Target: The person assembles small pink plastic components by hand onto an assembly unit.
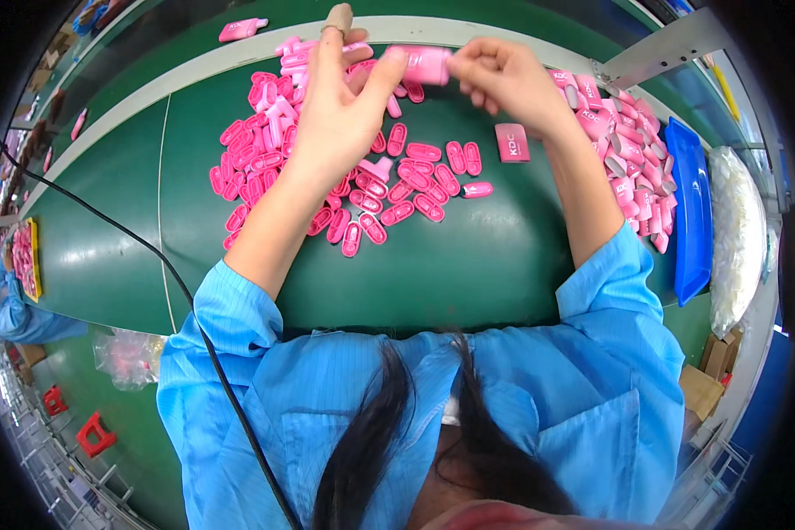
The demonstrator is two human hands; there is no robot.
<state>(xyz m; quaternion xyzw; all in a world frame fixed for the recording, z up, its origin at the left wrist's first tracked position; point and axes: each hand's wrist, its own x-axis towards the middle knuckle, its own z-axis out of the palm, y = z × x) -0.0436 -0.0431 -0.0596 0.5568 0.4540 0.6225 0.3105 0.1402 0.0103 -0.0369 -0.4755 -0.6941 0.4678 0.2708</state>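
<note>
Near the far edge of the green table, my left hand [344, 115] has its thumb and fingers closed on a pink plastic casing [426, 65] with white print. A tan covering wraps one of its fingertips. My right hand [511, 81] is curled, its fingertips pinching at the casing's right end; motion blurs both a little. Below and left of my hands spreads a pile of oval pink end pieces [397, 212], mixed with lighter pink spouted parts [274, 124]. A single pink sleeve [511, 142] lies under my right hand.
Many pink sleeves [632, 168] are heaped at the right, beside a blue tray [687, 212] and a white plastic bag [737, 238]. A pale rail [185, 75] borders the table; one pink device [242, 29] lies beyond it. A black cable [163, 256] crosses at left.
</note>
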